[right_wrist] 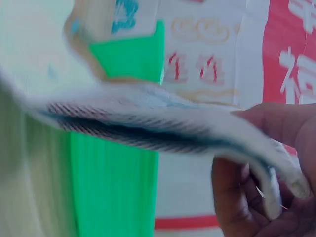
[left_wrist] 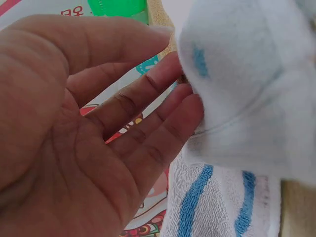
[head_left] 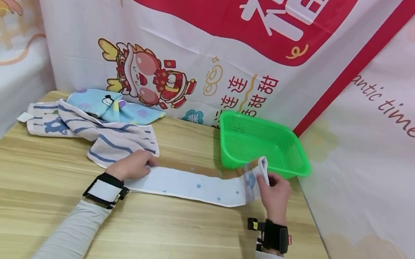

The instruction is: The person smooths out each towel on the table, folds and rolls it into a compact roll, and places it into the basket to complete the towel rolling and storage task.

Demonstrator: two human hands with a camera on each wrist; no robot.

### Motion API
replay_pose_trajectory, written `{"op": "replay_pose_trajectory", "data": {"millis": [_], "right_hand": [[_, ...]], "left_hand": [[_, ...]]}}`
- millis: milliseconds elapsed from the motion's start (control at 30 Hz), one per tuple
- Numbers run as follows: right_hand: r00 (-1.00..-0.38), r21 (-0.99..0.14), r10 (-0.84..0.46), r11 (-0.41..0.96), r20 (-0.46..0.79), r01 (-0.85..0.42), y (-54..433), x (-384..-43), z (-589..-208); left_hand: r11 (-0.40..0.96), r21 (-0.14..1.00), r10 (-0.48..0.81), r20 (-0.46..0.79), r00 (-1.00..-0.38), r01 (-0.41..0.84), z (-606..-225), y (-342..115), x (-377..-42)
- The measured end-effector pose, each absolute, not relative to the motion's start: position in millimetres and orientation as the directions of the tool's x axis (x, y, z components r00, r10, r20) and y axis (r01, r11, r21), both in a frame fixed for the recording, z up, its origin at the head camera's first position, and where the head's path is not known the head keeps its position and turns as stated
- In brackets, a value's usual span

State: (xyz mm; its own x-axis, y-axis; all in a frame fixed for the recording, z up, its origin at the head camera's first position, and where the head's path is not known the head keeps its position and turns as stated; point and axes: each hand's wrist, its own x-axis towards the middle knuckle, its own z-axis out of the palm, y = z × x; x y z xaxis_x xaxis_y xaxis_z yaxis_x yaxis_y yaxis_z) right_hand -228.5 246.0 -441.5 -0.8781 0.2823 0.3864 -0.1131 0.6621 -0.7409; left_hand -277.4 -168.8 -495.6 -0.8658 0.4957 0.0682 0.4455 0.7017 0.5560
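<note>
Stretching lengthwise left to right, the white towel (head_left: 185, 185) is bending up into my pinching right grip (head_left: 276, 197), left grip (head_left: 132, 166) relaxed

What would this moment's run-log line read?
left hand: at white towel, left end | right hand: pinches raised right end | green basket: back right | striped towel: back left
</note>
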Motion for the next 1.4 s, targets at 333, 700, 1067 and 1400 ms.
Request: {"op": "replay_pose_trajectory", "data": {"millis": [333, 700, 1067, 1400], "right_hand": [[-0.914, -0.802, 0.099, 0.523, 0.394, -0.289, 165.0, -244.3, -440.7], [-0.902, -0.703, -0.139, 0.581, 0.410, -0.409, 86.2, -250.4, -461.1], [-0.860, -0.661, -0.309, 0.550, 0.406, -0.510, 52.9, -242.9, -464.4], [-0.813, -0.657, -0.437, 0.490, 0.384, -0.573, 46.2, -239.6, -480.6]], "left_hand": [[0.680, 0.573, 0.513, 0.074, -0.855, 0.458, -492.5, -161.6, -275.8], [0.650, 0.638, 0.479, 0.076, -0.874, 0.412, -482.8, -150.3, -273.4], [0.552, 0.731, 0.445, 0.149, -0.883, 0.401, -466.0, -138.9, -269.0], [0.546, 0.757, 0.437, 0.108, -0.893, 0.359, -473.5, -146.0, -268.5]]}}
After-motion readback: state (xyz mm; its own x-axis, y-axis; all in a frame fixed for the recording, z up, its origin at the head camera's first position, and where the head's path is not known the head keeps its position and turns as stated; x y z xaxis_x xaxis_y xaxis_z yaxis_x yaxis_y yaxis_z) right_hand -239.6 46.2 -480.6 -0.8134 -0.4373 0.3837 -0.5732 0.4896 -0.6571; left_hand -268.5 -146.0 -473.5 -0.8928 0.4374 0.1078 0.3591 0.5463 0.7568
